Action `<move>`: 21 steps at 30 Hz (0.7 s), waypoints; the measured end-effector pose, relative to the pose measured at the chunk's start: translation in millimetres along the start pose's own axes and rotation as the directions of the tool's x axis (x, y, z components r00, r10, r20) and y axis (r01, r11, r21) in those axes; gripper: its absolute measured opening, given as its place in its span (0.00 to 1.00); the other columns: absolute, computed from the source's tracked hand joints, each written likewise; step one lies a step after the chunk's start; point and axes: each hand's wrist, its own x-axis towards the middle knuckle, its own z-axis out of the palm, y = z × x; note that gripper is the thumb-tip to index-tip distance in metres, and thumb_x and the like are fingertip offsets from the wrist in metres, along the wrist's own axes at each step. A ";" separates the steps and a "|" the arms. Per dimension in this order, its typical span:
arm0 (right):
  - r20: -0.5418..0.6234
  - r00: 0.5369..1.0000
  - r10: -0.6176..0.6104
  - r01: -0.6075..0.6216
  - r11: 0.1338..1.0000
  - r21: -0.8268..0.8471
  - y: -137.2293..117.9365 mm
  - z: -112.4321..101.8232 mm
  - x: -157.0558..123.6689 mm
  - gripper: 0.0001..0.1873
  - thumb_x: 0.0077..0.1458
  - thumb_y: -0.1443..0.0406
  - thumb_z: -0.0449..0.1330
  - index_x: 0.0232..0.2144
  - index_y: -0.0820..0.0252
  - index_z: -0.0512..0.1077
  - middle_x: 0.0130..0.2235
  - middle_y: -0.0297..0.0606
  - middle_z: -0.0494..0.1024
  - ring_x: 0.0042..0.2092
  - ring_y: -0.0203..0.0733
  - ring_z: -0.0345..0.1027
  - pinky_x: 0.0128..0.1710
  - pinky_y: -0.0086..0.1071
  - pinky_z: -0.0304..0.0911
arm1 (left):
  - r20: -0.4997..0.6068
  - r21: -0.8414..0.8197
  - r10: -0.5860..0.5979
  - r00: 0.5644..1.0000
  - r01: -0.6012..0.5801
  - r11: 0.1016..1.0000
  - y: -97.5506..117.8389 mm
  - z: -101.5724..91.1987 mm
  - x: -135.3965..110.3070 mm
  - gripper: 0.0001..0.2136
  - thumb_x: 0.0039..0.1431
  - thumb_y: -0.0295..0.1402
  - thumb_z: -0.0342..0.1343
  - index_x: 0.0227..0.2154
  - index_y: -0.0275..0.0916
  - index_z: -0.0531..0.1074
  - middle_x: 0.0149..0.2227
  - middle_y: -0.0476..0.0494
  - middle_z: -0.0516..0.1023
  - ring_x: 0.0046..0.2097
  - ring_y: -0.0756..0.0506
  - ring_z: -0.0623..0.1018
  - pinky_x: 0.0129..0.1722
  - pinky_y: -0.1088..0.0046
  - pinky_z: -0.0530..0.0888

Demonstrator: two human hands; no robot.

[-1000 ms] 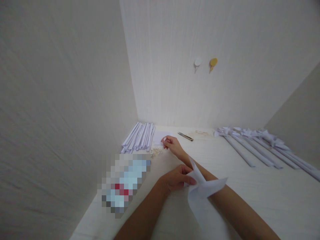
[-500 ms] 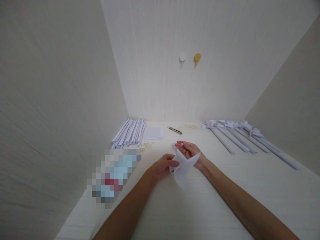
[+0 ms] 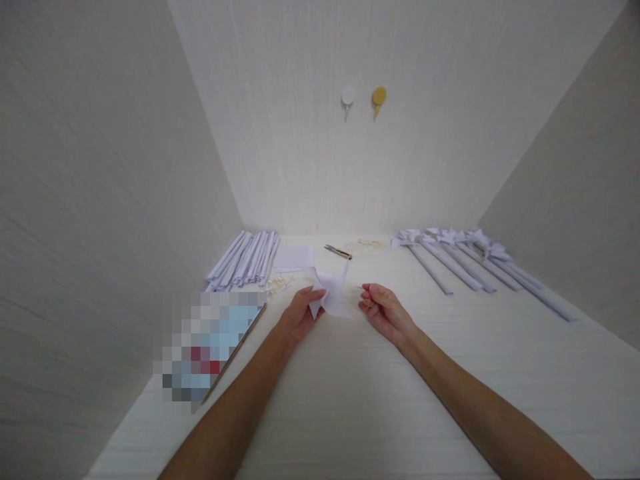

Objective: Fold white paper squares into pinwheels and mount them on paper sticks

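Note:
My left hand (image 3: 300,315) is closed on a white paper pinwheel (image 3: 334,293), its thumb on the front near the centre and its blades spreading out to the right. A short way right of the paper, my right hand (image 3: 387,312) pinches a small thin pin-like piece (image 3: 359,287) between thumb and fingertips. That piece points left and is too small to make out fully. Both hands are above the pale table, and the right one does not touch the pinwheel.
Rolled paper sticks (image 3: 245,261) lie at the back left beside white paper sheets (image 3: 294,257). Small pale pieces (image 3: 279,285) are near them. Thread snips (image 3: 339,253) rest at the back. Pinwheels on sticks (image 3: 457,259) lie right. A blurred-out object (image 3: 215,347) sits left.
My right hand has come away from behind the pinwheel and now pinches the thin piece to its right. The pinwheel, in my left hand, has turned and moved left. The view has shifted slightly.

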 end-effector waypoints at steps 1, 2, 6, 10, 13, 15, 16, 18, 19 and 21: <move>-0.006 1.000 -0.003 0.003 1.000 0.008 -0.3 -0.1 0.1 0.09 0.32 0.69 0.68 0.21 0.64 0.73 0.18 0.32 0.75 0.20 0.26 0.66 0.23 0.18 0.63 | -0.017 0.006 0.016 1.000 -0.015 1.000 0.4 0.6 0.4 0.03 0.39 0.23 0.57 0.22 0.33 0.71 0.22 0.48 0.75 0.25 0.53 0.72 0.28 0.80 0.69; -0.011 1.000 -0.007 0.007 1.000 0.020 -0.6 -0.3 -0.1 0.09 0.32 0.69 0.68 0.22 0.63 0.73 0.19 0.31 0.76 0.19 0.26 0.66 0.23 0.19 0.63 | -0.030 0.016 0.029 0.999 -0.028 0.999 0.6 1.0 0.9 0.03 0.39 0.24 0.57 0.22 0.33 0.71 0.22 0.48 0.75 0.25 0.54 0.72 0.28 0.80 0.69; 0.001 1.000 -0.024 0.024 1.000 0.006 -1.4 -0.8 -1.7 0.10 0.36 0.69 0.66 0.27 0.58 0.72 0.21 0.28 0.76 0.21 0.27 0.65 0.26 0.22 0.63 | -0.086 0.100 0.085 0.993 -0.076 0.992 -1.4 1.4 3.1 0.07 0.35 0.27 0.61 0.22 0.33 0.72 0.23 0.48 0.75 0.26 0.54 0.72 0.27 0.80 0.69; 0.019 0.998 -0.054 0.056 0.982 -0.182 2.3 2.0 -2.6 0.10 0.38 0.64 0.66 0.25 0.58 0.69 0.24 0.31 0.76 0.23 0.30 0.67 0.27 0.25 0.63 | -0.165 0.270 0.231 0.959 -0.181 0.946 -6.5 1.2 5.1 0.08 0.33 0.31 0.61 0.21 0.32 0.72 0.22 0.49 0.74 0.25 0.53 0.71 0.27 0.79 0.68; 0.032 0.992 -0.120 0.124 0.924 -0.363 5.3 5.8 -3.8 0.11 0.39 0.60 0.64 0.24 0.60 0.69 0.24 0.34 0.76 0.23 0.32 0.67 0.27 0.28 0.62 | -0.211 0.378 0.321 0.923 -0.225 0.898 -9.3 1.5 5.5 0.08 0.36 0.32 0.60 0.21 0.33 0.73 0.22 0.50 0.73 0.25 0.53 0.70 0.28 0.77 0.69; 0.044 0.973 -0.227 0.220 0.851 -0.478 5.2 8.1 -5.2 0.11 0.41 0.59 0.62 0.24 0.61 0.68 0.22 0.34 0.75 0.22 0.32 0.66 0.26 0.29 0.61 | -0.222 0.439 0.360 0.906 -0.237 0.867 -10.4 1.4 5.9 0.07 0.37 0.32 0.58 0.21 0.33 0.73 0.21 0.51 0.73 0.25 0.54 0.69 0.28 0.77 0.68; 0.054 0.959 -0.279 0.265 0.807 -0.528 4.4 9.0 -5.9 0.11 0.42 0.58 0.61 0.24 0.60 0.68 0.22 0.33 0.75 0.22 0.32 0.65 0.26 0.29 0.61 | -0.223 0.465 0.376 0.900 -0.240 0.852 -10.7 1.3 6.2 0.07 0.37 0.32 0.58 0.21 0.33 0.73 0.21 0.51 0.72 0.25 0.54 0.69 0.28 0.78 0.68; 0.067 0.936 -0.346 0.316 0.739 -0.595 2.6 10.3 -7.4 0.11 0.43 0.58 0.61 0.25 0.60 0.67 0.22 0.33 0.75 0.23 0.33 0.67 0.28 0.30 0.62 | -0.225 0.502 0.398 0.889 -0.244 0.830 -11.1 1.0 6.9 0.06 0.38 0.32 0.58 0.20 0.33 0.73 0.20 0.52 0.71 0.25 0.54 0.69 0.28 0.78 0.68; 0.067 0.933 -0.352 0.318 0.726 -0.610 2.1 10.6 -8.0 0.12 0.42 0.57 0.61 0.25 0.59 0.67 0.23 0.34 0.76 0.24 0.34 0.68 0.29 0.31 0.63 | -0.227 0.512 0.404 0.886 -0.244 0.824 -11.1 0.9 7.0 0.06 0.38 0.32 0.57 0.20 0.33 0.73 0.20 0.52 0.71 0.25 0.54 0.69 0.27 0.78 0.68; 0.060 0.942 -0.332 0.295 0.727 -0.620 2.6 10.6 -8.7 0.14 0.40 0.57 0.62 0.26 0.59 0.65 0.25 0.35 0.77 0.26 0.36 0.70 0.31 0.33 0.64 | -0.228 0.523 0.408 0.884 -0.242 0.817 -10.8 1.3 6.9 0.06 0.38 0.32 0.57 0.20 0.33 0.73 0.20 0.52 0.71 0.25 0.54 0.69 0.27 0.78 0.68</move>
